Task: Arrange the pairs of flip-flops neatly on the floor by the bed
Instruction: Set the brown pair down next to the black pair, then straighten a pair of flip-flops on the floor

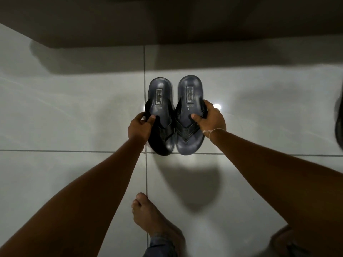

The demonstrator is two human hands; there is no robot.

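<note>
Two dark grey flip-flops with black straps lie side by side on the white tiled floor, heels pointing toward the bed. My left hand grips the outer strap of the left flip-flop, thumb on its footbed. On the right flip-flop, my right hand holds the outer strap the same way. The two soles touch or nearly touch along their inner edges. Whether they rest fully on the floor, I cannot tell.
The brown side of the bed runs across the top, casting a shadow on the tiles. My bare foot stands below the flip-flops. Another dark object, cut off, sits at the right edge. A ceiling-light reflection glares beside my right hand.
</note>
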